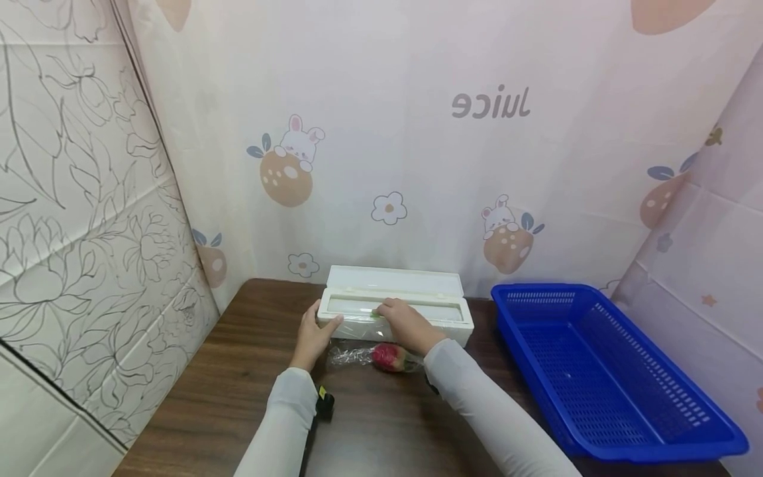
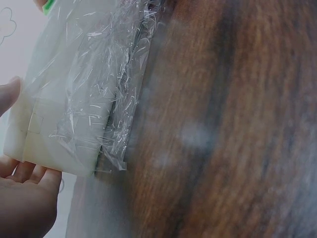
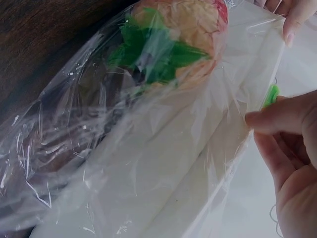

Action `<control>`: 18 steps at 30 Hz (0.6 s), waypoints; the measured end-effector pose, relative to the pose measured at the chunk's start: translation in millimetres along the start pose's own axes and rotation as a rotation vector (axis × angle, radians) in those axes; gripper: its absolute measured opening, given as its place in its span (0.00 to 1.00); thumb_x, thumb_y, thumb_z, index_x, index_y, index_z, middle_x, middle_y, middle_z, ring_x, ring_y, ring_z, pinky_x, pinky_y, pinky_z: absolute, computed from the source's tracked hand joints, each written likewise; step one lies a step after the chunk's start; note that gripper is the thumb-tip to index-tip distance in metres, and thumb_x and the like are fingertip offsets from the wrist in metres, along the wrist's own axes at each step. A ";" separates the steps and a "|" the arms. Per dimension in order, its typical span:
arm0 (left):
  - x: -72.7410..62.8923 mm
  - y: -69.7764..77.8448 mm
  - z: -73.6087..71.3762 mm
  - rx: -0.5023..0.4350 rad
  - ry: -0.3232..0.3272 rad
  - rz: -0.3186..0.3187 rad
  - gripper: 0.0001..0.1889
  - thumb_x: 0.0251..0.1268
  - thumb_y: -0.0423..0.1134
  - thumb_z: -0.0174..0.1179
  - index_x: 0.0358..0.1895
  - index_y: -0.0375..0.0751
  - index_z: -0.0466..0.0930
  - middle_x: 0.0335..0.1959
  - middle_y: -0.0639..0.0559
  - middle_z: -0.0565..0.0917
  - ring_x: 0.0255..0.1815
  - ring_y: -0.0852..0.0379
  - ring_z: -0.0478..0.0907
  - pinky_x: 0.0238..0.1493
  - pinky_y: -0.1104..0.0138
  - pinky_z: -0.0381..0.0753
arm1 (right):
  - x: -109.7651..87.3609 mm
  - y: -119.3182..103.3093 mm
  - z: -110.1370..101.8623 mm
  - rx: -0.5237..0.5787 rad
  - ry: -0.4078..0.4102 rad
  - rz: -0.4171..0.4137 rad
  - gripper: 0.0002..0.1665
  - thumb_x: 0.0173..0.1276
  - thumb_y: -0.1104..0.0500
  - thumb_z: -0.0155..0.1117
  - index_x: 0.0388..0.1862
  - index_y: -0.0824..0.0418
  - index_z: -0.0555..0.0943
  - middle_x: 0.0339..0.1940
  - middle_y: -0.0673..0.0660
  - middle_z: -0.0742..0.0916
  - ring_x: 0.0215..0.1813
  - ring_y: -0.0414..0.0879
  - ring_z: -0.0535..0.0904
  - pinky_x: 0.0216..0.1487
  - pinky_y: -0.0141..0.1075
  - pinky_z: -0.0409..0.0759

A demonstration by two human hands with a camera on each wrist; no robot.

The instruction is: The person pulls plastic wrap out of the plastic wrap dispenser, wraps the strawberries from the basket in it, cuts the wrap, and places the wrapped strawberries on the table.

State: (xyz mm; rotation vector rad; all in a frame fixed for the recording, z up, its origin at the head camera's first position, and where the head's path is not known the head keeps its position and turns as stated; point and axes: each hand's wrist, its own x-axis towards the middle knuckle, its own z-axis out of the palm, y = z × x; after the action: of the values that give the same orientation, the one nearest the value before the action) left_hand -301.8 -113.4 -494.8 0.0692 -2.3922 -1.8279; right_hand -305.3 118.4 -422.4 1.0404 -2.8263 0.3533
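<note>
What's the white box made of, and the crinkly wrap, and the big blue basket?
White box: probably smooth hard plastic, going by its even colour and crisp edges, though I can't be sure. Wrap: thin clear plastic, glossy, wrinkling with bright glints. Blue basket: most likely plastic, slightly shiny, one colour all over with neat slots.

A long white box sits on the brown counter with its lid up. The left hand grips the box's left end. The right hand is over the box's middle, at a small green bit. In front of the box lies a red thing in clear plastic. Right of the box is a blue basket.
</note>
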 end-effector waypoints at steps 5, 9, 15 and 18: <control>-0.9 1.3 -0.7 0.002 -0.001 -0.010 0.43 0.68 0.47 0.66 0.77 0.32 0.54 0.73 0.29 0.59 0.73 0.33 0.59 0.71 0.42 0.60 | 0.5 0.2 -0.1 -0.016 -0.007 -0.006 0.21 0.66 0.71 0.64 0.58 0.62 0.82 0.52 0.58 0.84 0.57 0.52 0.80 0.60 0.41 0.78; -1.1 0.9 -0.7 0.004 0.002 -0.004 0.42 0.68 0.46 0.66 0.77 0.31 0.54 0.72 0.29 0.60 0.73 0.33 0.59 0.71 0.42 0.60 | 1.7 -1.9 0.9 -0.013 0.006 -0.004 0.16 0.70 0.63 0.66 0.55 0.64 0.82 0.48 0.58 0.84 0.52 0.51 0.80 0.56 0.41 0.80; -2.8 2.1 -1.0 -0.002 0.007 -0.005 0.42 0.68 0.46 0.67 0.77 0.32 0.54 0.73 0.30 0.59 0.73 0.34 0.59 0.71 0.43 0.60 | 6.9 -8.8 3.5 -0.004 0.088 0.059 0.14 0.68 0.58 0.70 0.47 0.65 0.84 0.41 0.57 0.83 0.44 0.50 0.80 0.49 0.40 0.82; -1.8 1.1 -0.4 0.013 0.003 -0.002 0.42 0.68 0.47 0.66 0.77 0.33 0.55 0.74 0.31 0.59 0.73 0.34 0.59 0.71 0.43 0.60 | 9.7 -12.8 6.3 -0.006 0.126 0.109 0.17 0.66 0.55 0.73 0.46 0.65 0.84 0.40 0.58 0.83 0.43 0.51 0.80 0.49 0.41 0.82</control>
State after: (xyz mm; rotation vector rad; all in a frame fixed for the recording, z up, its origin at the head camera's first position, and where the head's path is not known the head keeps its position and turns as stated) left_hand -299.9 -113.3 -493.8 0.0756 -2.4035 -1.8117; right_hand -304.5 101.3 -424.4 0.8336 -2.7751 0.4055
